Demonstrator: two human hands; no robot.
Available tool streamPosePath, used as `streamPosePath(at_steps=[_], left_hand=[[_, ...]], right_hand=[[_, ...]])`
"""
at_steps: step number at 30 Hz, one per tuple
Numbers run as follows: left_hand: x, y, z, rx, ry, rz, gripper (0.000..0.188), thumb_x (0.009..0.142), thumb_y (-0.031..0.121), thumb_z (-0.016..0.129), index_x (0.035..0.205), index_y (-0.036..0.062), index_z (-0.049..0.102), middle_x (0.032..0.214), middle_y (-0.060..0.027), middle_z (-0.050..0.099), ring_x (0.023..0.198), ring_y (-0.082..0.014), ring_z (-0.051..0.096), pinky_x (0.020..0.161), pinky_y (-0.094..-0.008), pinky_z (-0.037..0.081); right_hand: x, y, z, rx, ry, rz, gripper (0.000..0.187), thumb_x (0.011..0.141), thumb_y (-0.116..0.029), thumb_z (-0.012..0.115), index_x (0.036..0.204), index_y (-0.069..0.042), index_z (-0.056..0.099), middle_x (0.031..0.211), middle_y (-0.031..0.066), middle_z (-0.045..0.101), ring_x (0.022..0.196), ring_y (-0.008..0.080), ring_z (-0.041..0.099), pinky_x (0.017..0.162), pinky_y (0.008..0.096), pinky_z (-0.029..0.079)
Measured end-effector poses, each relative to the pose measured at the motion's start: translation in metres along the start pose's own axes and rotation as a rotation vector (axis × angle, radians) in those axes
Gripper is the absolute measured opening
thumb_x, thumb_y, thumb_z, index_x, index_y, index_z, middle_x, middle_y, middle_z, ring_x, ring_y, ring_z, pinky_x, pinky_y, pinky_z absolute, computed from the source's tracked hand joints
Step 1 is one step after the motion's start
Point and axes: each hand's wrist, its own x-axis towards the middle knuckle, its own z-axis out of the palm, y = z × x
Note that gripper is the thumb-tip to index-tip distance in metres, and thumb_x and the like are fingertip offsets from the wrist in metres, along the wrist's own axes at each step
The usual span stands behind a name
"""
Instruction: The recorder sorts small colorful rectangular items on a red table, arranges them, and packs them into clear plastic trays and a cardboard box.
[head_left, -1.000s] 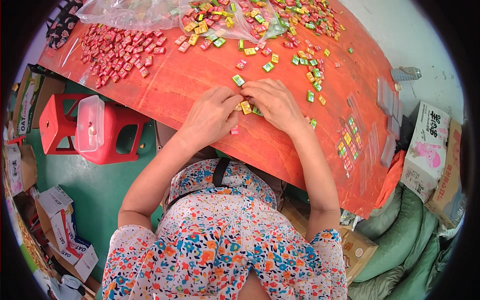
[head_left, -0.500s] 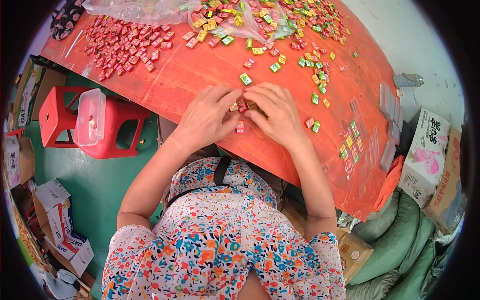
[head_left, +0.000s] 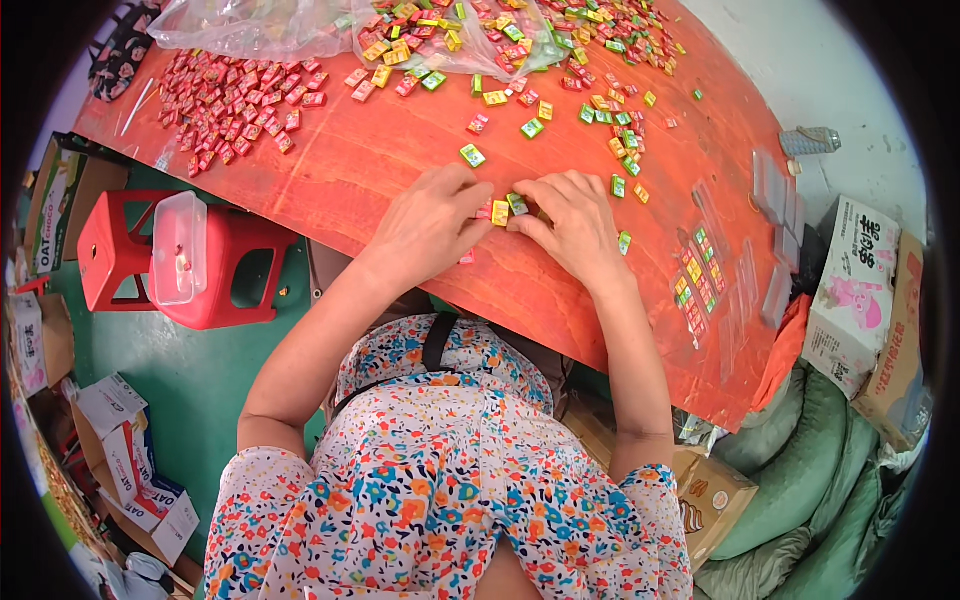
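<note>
Three small candy-like boxes stand in a row between my hands on the red table point(head_left: 380, 160). My left hand point(head_left: 425, 228) pinches the red box point(head_left: 484, 210) at the row's left end, mostly covered by the fingers. A yellow box point(head_left: 500, 213) is in the middle. The thumb and fingers of my right hand point(head_left: 575, 225) close on the green box point(head_left: 517, 204) at the right end. Another red box point(head_left: 467, 257) peeks out below my left hand. Just beyond the hands lies a loose green-and-white box point(head_left: 472, 155).
Red boxes point(head_left: 235, 105) are heaped at the far left, mixed-colour boxes point(head_left: 600, 40) at the back beside clear plastic bags point(head_left: 260, 30). Filled strips point(head_left: 700, 280) and clear plastic cases point(head_left: 778, 210) lie right. Red stools point(head_left: 225, 270) with a plastic container point(head_left: 180, 250) stand left.
My hands have drawn slightly apart, so the yellow and green boxes show between them. The red box below is now mostly hidden by my left hand. The view has shifted slightly.
</note>
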Motion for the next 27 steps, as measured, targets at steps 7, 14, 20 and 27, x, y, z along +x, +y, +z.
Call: streamPosePath(at_steps=[7,14,20,27], left_hand=[[0.025,-0.022,-0.008,0.189,0.116,-0.008,0.034,0.083,0.019,0.071,0.112,0.0019,0.066,0.1,-0.0126,0.059,0.096,-0.0309,0.06,0.082,-0.0413,0.052],[0.028,-0.039,-0.009,0.267,0.02,-0.004,0.032,0.084,0.02,0.073,0.11,0.0031,0.068,0.097,-0.0116,0.061,0.093,-0.0312,0.06,0.078,-0.0406,0.051],[-0.002,-0.028,-0.037,-0.007,-0.104,-0.064,0.032,0.083,0.016,0.074,0.111,0.0011,0.068,0.096,-0.013,0.062,0.093,-0.0317,0.06,0.081,-0.0391,0.05],[-0.01,-0.019,-0.024,0.021,-0.037,0.075,0.039,0.078,0.021,0.077,0.11,0.0012,0.068,0.098,-0.0124,0.063,0.094,-0.032,0.06,0.082,-0.0422,0.051]], right_hand=[[-0.012,0.008,-0.021,0.014,-0.015,0.069,0.041,0.074,-0.034,0.08,0.105,-0.008,0.07,0.102,0.0059,0.065,0.098,0.0265,0.059,0.087,0.0403,0.045],[-0.025,0.012,-0.013,-0.056,0.054,0.024,0.028,0.073,-0.026,0.08,0.092,-0.008,0.07,0.096,0.0043,0.062,0.093,0.0236,0.058,0.082,0.04,0.045],[-0.016,0.016,-0.006,-0.056,0.058,0.072,0.033,0.07,-0.033,0.083,0.08,-0.007,0.063,0.096,0.0037,0.063,0.09,0.0255,0.059,0.081,0.0394,0.045],[-0.008,0.017,-0.008,-0.006,-0.004,0.022,0.042,0.069,-0.037,0.082,0.095,-0.008,0.066,0.101,0.0047,0.063,0.094,0.0261,0.059,0.084,0.04,0.045]])
